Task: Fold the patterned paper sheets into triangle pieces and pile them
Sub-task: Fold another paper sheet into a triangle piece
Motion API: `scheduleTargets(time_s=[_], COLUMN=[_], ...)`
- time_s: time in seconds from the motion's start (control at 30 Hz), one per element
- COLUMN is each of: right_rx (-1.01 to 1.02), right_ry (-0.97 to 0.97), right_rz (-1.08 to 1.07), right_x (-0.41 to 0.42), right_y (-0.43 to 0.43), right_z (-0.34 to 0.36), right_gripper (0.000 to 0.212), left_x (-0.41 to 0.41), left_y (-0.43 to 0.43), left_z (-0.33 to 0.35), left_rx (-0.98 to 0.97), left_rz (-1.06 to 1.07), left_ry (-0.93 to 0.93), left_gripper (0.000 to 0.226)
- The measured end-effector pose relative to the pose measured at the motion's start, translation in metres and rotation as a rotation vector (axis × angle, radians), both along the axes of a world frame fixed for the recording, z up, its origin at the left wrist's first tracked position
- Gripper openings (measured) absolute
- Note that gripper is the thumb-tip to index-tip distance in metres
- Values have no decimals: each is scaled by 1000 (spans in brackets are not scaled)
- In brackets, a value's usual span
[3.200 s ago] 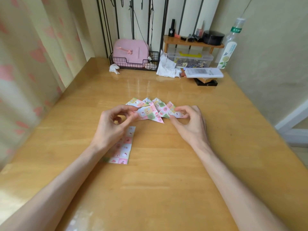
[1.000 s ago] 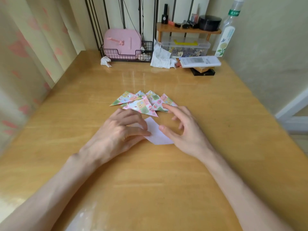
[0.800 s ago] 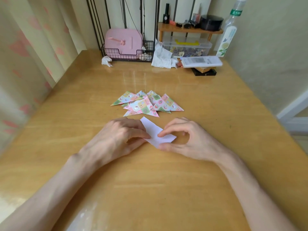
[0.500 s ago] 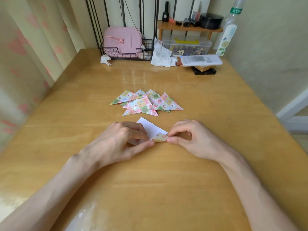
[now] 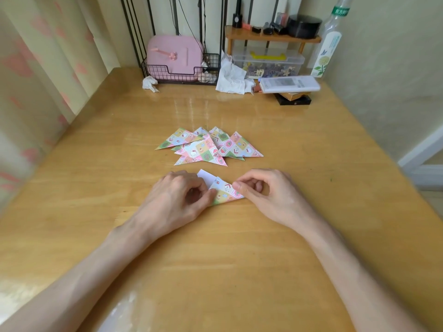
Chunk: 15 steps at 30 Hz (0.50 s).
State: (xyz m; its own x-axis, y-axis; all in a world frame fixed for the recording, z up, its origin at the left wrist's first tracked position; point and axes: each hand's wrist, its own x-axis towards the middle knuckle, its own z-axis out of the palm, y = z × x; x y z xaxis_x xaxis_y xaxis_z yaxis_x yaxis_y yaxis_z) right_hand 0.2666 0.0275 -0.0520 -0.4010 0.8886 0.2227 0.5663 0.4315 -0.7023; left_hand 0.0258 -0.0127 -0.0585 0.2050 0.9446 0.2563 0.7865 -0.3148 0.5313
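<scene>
Paper sheet (image 5: 224,191) lies flat on wooden table (image 5: 239,259), between both hands. Patterned flap folded over, little pink, green, blue squares with pictures; white back side pokes out at top left. Left hand (image 5: 176,203) presses sheet's left part, fingers curled down onto it. Right hand (image 5: 268,195) pinches sheet's right corner with thumb and first finger. Pile of folded triangles (image 5: 208,147) sits just behind, fanned out, overlapping, same bright pattern.
</scene>
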Motion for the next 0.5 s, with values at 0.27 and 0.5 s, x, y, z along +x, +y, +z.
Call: scheduleTargets(time_s=[0.27,0.5], right_rx=[-66,-74], right_ry=[27,58], right_rz=[-145,-130], right_x=[-3,-5], right_y=[-2,-3], right_z=[-3,-3], right_gripper=[9,11], left_x=[8,11], left_y=[1,0], left_z=[-1,1], left_rx=[56,40], left_rz=[99,152], left_ry=[157,144], left_gripper=[43,46])
